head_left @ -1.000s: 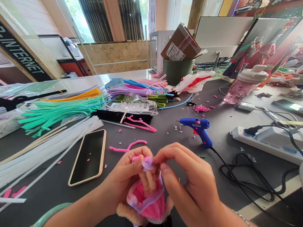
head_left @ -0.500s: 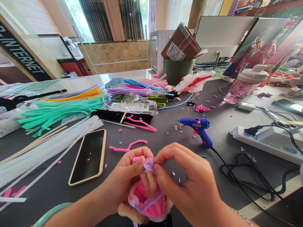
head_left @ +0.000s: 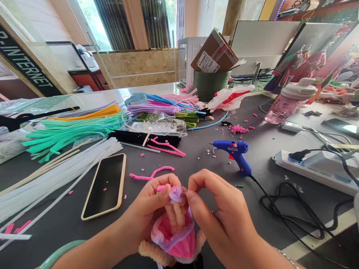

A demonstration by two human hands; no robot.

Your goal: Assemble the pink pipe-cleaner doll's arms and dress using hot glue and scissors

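Near the front edge of the dark table, a fuzzy figure (head_left: 176, 239) has a pink skirt with a lilac rim, beige legs and a small lilac-and-pink end piece (head_left: 175, 194). My left hand (head_left: 153, 205) is closed round that end piece, thumb and fingers pinching it from the left. Just right of it, the thumb and forefinger of my right hand (head_left: 215, 205) are pressed together; what lies between those fingertips is too small to make out. Behind my hands lies a bent pink stem (head_left: 153, 175), touching neither hand.
A phone (head_left: 105, 186) and white stems (head_left: 64, 172) lie left. Coloured stem bundles (head_left: 75, 129) are behind them. On the right are a blue glue gun (head_left: 235, 151), its black cord, a power strip (head_left: 314, 168) and a pink bottle (head_left: 291, 101). Pink scraps (head_left: 238, 129) lie behind the gun.
The fingertips of my right hand have moved slightly right, away from the lilac end piece. My left hand still grips it, and the figure has shifted slightly left.
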